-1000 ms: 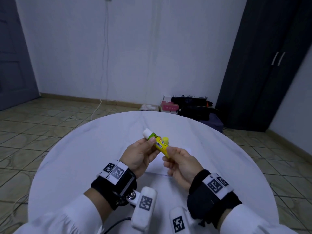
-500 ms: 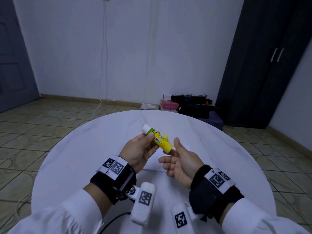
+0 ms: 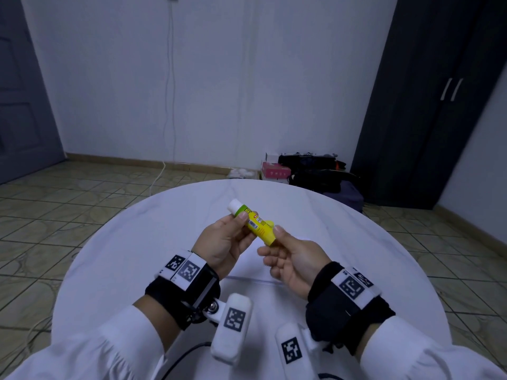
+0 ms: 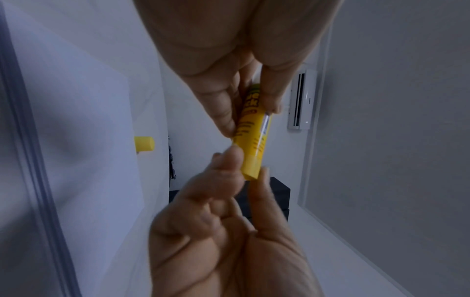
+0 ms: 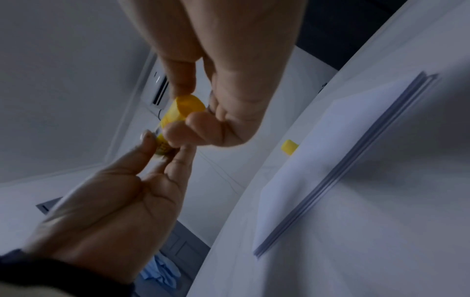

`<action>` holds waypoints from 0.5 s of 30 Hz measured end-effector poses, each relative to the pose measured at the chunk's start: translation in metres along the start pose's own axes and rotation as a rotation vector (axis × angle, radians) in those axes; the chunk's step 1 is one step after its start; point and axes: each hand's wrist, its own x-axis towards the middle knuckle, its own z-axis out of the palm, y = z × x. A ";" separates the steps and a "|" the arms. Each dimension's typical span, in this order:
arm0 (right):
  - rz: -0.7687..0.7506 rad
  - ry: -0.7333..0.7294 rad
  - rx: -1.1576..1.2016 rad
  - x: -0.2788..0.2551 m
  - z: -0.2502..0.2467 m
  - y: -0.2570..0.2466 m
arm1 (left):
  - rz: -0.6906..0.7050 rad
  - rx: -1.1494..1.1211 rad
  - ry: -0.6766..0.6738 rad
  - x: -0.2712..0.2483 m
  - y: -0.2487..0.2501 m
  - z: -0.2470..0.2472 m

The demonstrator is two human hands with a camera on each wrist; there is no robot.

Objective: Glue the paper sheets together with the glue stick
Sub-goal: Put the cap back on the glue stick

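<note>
The left hand (image 3: 225,240) held the glue stick (image 3: 253,222) above the round white table (image 3: 137,242), thumb and fingers closed around the upper half of the tube near its green band. The tube's long axis ran on a slant in the head view: its bare white glue tip pointed up, away from the person and to their left, while the yellow base pointed down toward the right hand (image 3: 295,260). That hand pinched the base, thumb on one side and a fingertip on the other, as the left wrist view showed; its remaining fingers were loosely curled below the tube. Both grips sat on the same stick, left hand on the far part, right hand on the near end. Under the hands lay the paper sheets (image 5: 356,166), a thin flat stack on the tabletop. The yellow cap (image 5: 289,147) stood apart from the stick, on the table at the far edge of the paper.
</note>
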 end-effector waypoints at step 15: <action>-0.297 0.064 -1.359 0.099 -0.010 -0.061 | -0.243 0.271 0.192 0.041 -0.004 -0.046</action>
